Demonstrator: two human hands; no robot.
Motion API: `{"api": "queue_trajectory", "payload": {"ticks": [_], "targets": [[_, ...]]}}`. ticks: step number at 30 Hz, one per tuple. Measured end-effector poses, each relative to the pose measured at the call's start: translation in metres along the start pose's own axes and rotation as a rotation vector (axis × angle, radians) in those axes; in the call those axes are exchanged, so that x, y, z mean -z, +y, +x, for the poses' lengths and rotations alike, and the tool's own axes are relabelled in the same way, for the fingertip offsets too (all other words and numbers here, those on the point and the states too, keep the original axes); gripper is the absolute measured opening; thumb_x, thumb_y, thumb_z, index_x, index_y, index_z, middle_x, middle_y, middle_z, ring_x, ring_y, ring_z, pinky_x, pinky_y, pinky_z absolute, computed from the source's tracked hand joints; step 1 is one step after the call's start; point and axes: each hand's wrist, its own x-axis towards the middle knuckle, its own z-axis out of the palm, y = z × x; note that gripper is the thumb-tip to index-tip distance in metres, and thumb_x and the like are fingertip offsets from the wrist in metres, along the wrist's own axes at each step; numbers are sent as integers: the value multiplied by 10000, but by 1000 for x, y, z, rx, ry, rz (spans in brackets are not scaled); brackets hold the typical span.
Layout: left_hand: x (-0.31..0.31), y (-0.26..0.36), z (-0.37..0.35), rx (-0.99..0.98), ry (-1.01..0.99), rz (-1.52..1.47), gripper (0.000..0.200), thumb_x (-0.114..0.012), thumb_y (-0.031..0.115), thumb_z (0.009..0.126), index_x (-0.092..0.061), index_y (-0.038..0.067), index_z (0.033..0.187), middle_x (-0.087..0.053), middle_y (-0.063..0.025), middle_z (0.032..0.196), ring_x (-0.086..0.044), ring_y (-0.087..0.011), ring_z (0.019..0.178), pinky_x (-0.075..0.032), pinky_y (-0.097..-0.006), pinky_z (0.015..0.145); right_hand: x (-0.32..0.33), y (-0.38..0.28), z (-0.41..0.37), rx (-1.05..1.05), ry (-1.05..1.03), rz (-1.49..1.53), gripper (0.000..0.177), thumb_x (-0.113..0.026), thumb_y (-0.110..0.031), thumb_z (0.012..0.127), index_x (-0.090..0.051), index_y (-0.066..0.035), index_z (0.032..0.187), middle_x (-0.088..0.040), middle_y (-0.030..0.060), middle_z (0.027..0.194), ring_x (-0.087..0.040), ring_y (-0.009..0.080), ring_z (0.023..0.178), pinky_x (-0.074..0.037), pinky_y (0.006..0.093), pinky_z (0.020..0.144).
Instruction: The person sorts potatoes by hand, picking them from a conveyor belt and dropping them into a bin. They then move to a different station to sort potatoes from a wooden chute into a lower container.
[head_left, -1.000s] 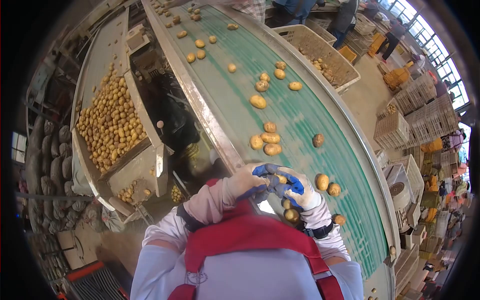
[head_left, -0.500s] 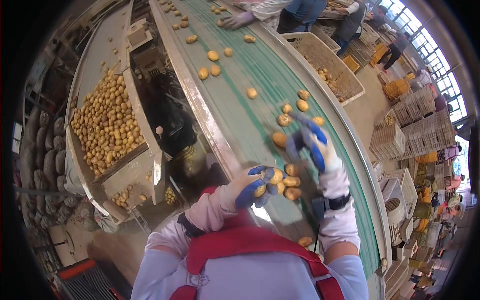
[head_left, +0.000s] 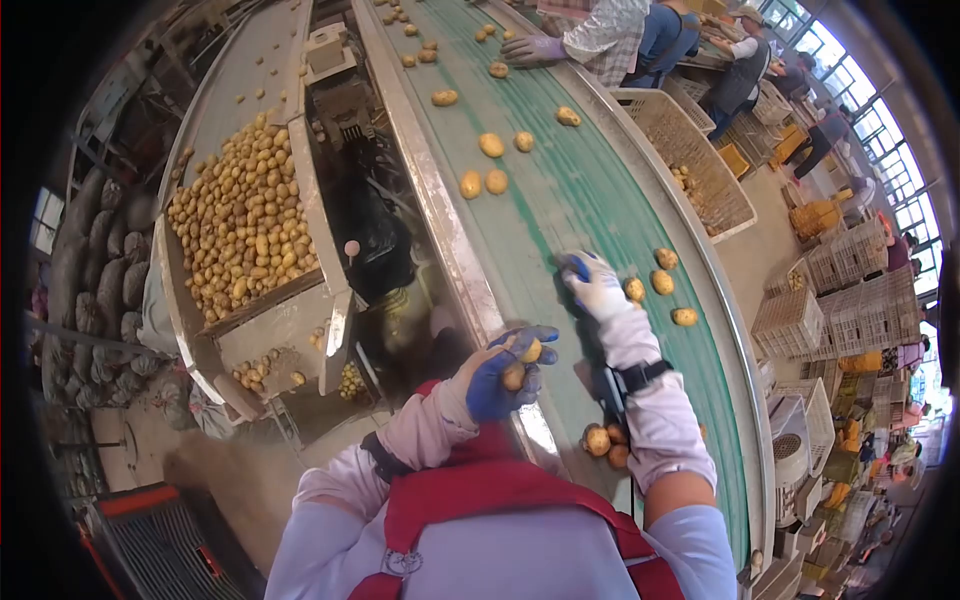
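1. Left hand: fingers clamped on two potatoes, at the near left edge of the green belt.
2. Right hand: palm down on the belt, farther out. Can't tell whether its fingers grip anything.
3. Loose potatoes lie just right of it.

Loose potatoes lie on the belt. A bin sits left of it, a crate right of it. The right hand rests on the belt; the left hand, two potatoes in it, is at its left edge.
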Motion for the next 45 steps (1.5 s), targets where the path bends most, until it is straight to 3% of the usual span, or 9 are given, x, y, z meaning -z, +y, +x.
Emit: {"api": "queue_trajectory", "payload": {"ticks": [4, 11, 22, 23, 26, 27, 28, 36, 45], "targets": [[15, -14, -12, -55, -31, -272, 513, -529, 412, 982, -477, 54, 1346, -593, -109, 1139, -616, -212, 889, -515, -406, 821, 21, -69, -77, -173, 92, 640, 268, -595, -136, 882, -671, -63, 1128, -642, 43, 1098, -591, 106, 817, -497, 256, 720], [51, -15, -92, -148, -162, -610, 544, -483, 490, 977, -503, 65, 1317, -564, -136, 1285, -547, -308, 1195, -473, -539, 974, -32, -158, -138, 740, -148, -43, 559, -652, -110, 751, -565, -118, 1303, -515, 165, 1333, -470, 381, 1246, -364, 483, 1035], [289, -34, -312, -908, 895, -495, 438, -545, 469, 937, -592, 52, 1063, -628, -117, 979, -601, -314, 938, -498, -517, 939, 5, -94, -192, 266, -126, -56, 530, -634, -91, 748, -567, -42, 1271, -523, 214, 1317, -478, 421, 1226, -375, 473, 1053], [287, -22, -304, -922, 1301, -618, 455, -529, 503, 941, -594, 71, 1070, -651, -97, 981, -611, -304, 930, -515, -489, 919, 6, -91, -195, 275, -134, -63, 532, -652, -141, 759, -564, -59, 1278, -524, 217, 1304, -477, 427, 1217, -376, 487, 1046], [320, -45, -284, -591, 1053, -384, 521, -542, 564, 902, -571, 104, 1145, -643, -133, 1135, -618, -339, 1031, -522, -512, 893, 22, -89, -204, 259, -23, -95, 515, -648, -128, 754, -579, -48, 1258, -535, 217, 1292, -488, 425, 1204, -379, 480, 1044], [340, -54, -269, -508, 61, -403, 486, -560, 510, 924, -560, 97, 1180, -636, -128, 1141, -614, -327, 1049, -525, -489, 894, 27, -89, -208, 188, 31, -55, 473, -632, -105, 761, -598, -39, 1228, -548, 220, 1272, -497, 417, 1195, -384, 472, 1037], [217, -32, -221, -504, 965, -95, 411, -570, 423, 958, -552, 87, 1194, -620, -123, 1162, -614, -304, 1064, -527, -470, 893, 29, -82, -211, 130, 64, -6, 454, -629, -103, 770, -604, -37, 1219, -553, 220, 1266, -500, 414, 1191, -385, 469, 1035], [31, 83, -1, -938, 425, 2024, 553, -767, 112, 745, -600, 62, 1270, -597, -169, 1275, -511, -353, 1266, -389, -416, 1089, 19, -81, -182, 221, -5, -147, 529, -670, -171, 775, -562, -104, 1289, -530, 163, 1331, -485, 375, 1229, -350, 483, 1054], [40, 87, 71, -772, 425, 2103, 408, -695, 246, 818, -646, 101, 1195, -681, -106, 1123, -622, -271, 1087, -360, -424, 1114, -4, -75, -133, 332, 4, -238, 505, -684, -268, 798, -569, -148, 1275, -520, 150, 1304, -468, 363, 1250, -337, 515, 1052]]}}
